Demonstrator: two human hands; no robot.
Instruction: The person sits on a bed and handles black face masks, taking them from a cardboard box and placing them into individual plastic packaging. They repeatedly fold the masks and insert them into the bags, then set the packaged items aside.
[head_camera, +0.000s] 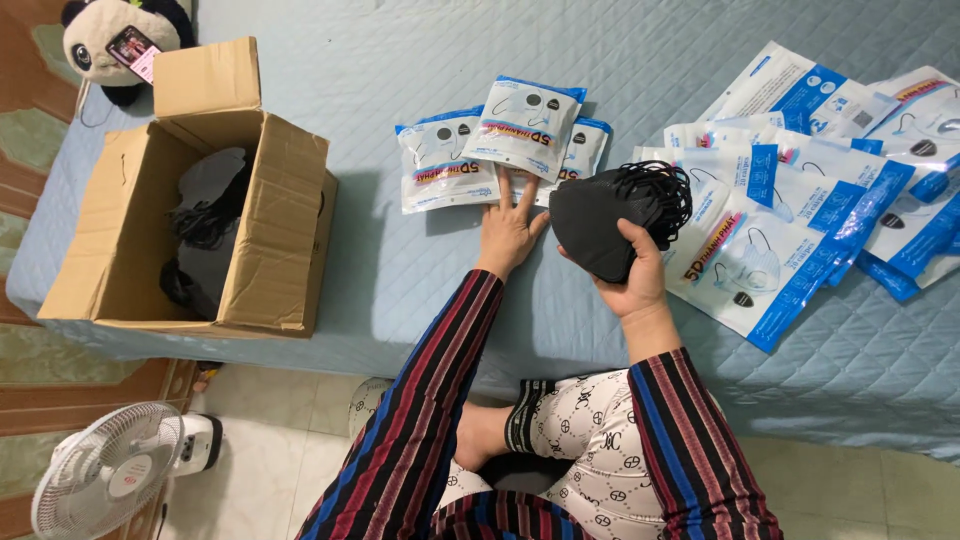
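A stack of black masks (612, 222) is gripped in the right hand (632, 275).
The left hand (508, 230) is laid flat, fingers spread, on sealed mask packets (500, 140); empty pouches (800, 190) are piled right, an open cardboard box (200, 215) far left.

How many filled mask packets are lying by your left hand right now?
3 filled packets: one to the left, one on top in the middle, touched by the left hand, and one mostly hidden behind. More may lie underneath.
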